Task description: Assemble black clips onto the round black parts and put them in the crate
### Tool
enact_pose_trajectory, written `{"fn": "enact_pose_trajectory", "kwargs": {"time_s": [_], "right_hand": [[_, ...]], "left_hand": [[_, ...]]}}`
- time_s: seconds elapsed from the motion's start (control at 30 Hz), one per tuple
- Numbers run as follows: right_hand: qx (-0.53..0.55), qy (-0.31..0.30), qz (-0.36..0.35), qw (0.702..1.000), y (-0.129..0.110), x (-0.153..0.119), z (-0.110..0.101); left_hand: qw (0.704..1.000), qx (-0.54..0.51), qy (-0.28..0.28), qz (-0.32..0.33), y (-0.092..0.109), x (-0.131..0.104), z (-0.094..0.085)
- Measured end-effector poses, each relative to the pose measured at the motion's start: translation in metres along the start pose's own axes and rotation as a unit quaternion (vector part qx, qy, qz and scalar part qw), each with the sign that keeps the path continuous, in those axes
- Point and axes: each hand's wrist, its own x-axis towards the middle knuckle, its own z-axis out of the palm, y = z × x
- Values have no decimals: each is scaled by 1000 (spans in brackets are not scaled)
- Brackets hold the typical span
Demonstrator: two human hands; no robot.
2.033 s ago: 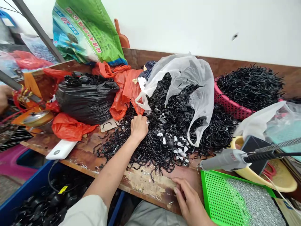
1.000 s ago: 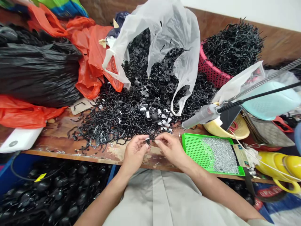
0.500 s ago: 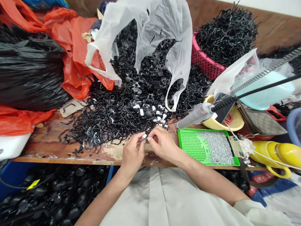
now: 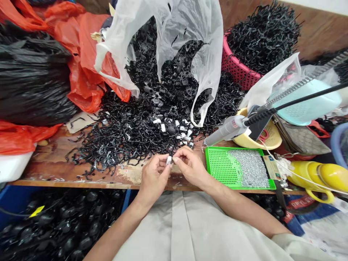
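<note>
Close to the table's front edge, my left hand [image 4: 155,175] pinches a small white plastic piece [image 4: 169,160] between thumb and fingertips. My right hand [image 4: 189,167] meets it from the right, thumb and forefinger closed at the piece's side. Whatever lies between the right fingertips is too small to make out; a dark bit shows there. Just beyond the hands are several loose white pieces [image 4: 183,128] on a heap of thin black plastic strips [image 4: 127,130]. Black moulded parts [image 4: 174,79] spill from a white plastic bag [image 4: 187,21] behind.
At right a green tray [image 4: 223,168] holds small silvery metal pieces [image 4: 251,168]. Above it hangs a grey electric screwdriver [image 4: 225,130] on a coiled cord. A pink basket [image 4: 236,69] of black strips, a yellow bowl [image 4: 274,139] and a yellow flask [image 4: 307,174] stand nearby.
The white piece has turned more upright between my fingers and shows more of its face. Both hands stay close together in nearly the same place. The view has shifted slightly.
</note>
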Motion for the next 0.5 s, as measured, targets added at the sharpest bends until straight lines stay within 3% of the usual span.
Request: {"fn": "enact_pose_trajectory", "kwargs": {"time_s": [0.2,0.3,0.37,0.5], "right_hand": [[-17,-134,-56,989,-2,4,-23],[-31,-188,-62,980,-5,11,-32],[-14,-182,-44,982,-3,14,-31],[86,-104,29,990,8,16,-19]], "left_hand": [[992,-48,-112,-23,-4,0,-6],[990,-20,-139,-17,-3,-2,-6],[991,34,-127,9,-2,-1,-6],[992,92,-79,38,-1,4,-6]]}}
